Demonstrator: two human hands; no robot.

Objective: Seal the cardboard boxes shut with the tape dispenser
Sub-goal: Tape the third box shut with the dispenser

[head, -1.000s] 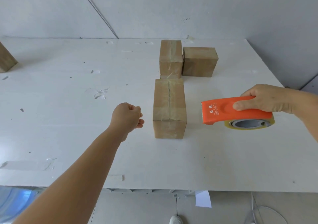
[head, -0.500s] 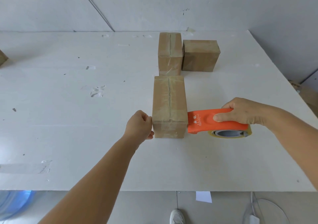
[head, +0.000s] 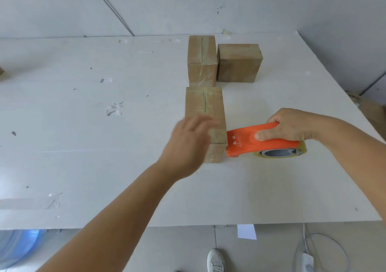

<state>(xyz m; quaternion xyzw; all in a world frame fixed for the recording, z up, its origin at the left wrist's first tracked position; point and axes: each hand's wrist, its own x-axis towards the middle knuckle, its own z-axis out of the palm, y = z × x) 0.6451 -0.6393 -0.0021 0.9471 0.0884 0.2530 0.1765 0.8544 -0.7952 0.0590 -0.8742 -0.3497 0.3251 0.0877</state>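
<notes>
A long cardboard box [head: 205, 108] lies in the middle of the white table [head: 83, 167], with clear tape over its top seam. My right hand [head: 292, 125] grips the orange tape dispenser [head: 257, 144], whose nose touches the box's right side near the front corner. My left hand [head: 188, 146] is blurred, its fingers spread over the near end of the box's top. Two more boxes stand behind: a taped one [head: 201, 58] and a squarer one [head: 239, 62] to its right.
Scraps of tape residue [head: 113, 109] mark the table's left half. The table's front edge runs across the lower view, with floor, a shoe [head: 215, 261], a paper slip [head: 246, 232] and a cable [head: 313, 251] below. The wall stands just behind the boxes.
My left hand opened from a fist and rose from the box's left front side onto its top. The dispenser stays against the box's right side.
</notes>
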